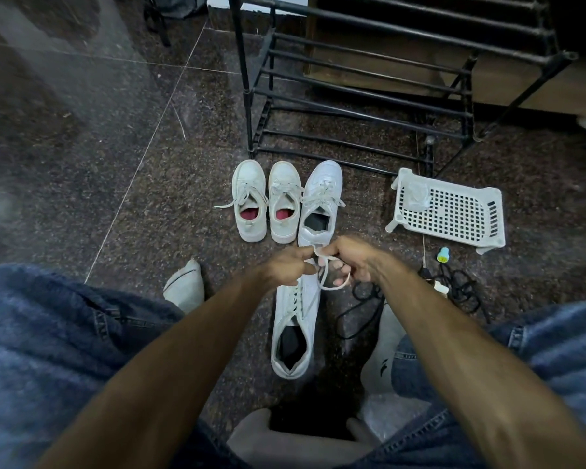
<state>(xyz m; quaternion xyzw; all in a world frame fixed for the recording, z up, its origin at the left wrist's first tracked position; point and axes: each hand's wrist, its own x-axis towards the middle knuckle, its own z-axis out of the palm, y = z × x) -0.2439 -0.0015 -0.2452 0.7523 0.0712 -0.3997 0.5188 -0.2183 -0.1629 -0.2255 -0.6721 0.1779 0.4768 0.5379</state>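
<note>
A white sneaker (293, 328) lies on the dark stone floor between my knees, toe pointing away from me. Above its toe, my left hand (290, 265) and my right hand (351, 262) each pinch part of its white shoelace (325, 280), which loops between the fingers. Beyond my hands stands its matching white sneaker (320, 201), laced, with a dark inside. Left of that stands a pair of smaller white sneakers (266, 201) with pink insoles.
A black metal shoe rack (352, 96) stands behind the shoes. A white plastic lattice shelf (449, 211) lies to the right, with a black cable (457, 286) and a small blue-yellow object (443, 265) near it. My socked feet (185, 287) and jeans frame the shoe.
</note>
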